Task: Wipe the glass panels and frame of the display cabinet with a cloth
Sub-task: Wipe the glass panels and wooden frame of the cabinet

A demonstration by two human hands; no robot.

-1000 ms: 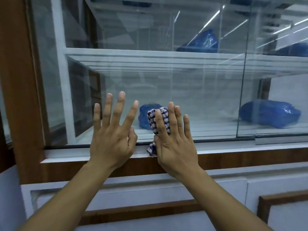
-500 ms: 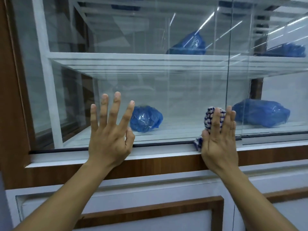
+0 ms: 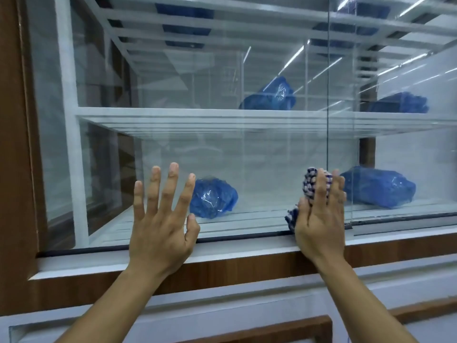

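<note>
The display cabinet has a large glass panel (image 3: 222,157) set in a brown wooden frame (image 3: 14,144) with a white sill. My right hand (image 3: 321,216) presses a blue-and-white checked cloth (image 3: 309,184) flat against the bottom of the glass, close to the vertical edge where two panels overlap. My left hand (image 3: 160,219) rests flat on the glass lower left, fingers spread, holding nothing. Most of the cloth is hidden under my right palm.
Blue plastic-wrapped bundles sit inside on the lower shelf (image 3: 214,198) (image 3: 378,189) and on the upper shelf (image 3: 269,96). A second sliding glass panel (image 3: 395,144) lies to the right. White and brown cabinet panels (image 3: 222,313) run below the sill.
My right hand slid the cloth to the right along the bottom of the glass, from beside my left hand to the panel overlap. My left hand stayed in place.
</note>
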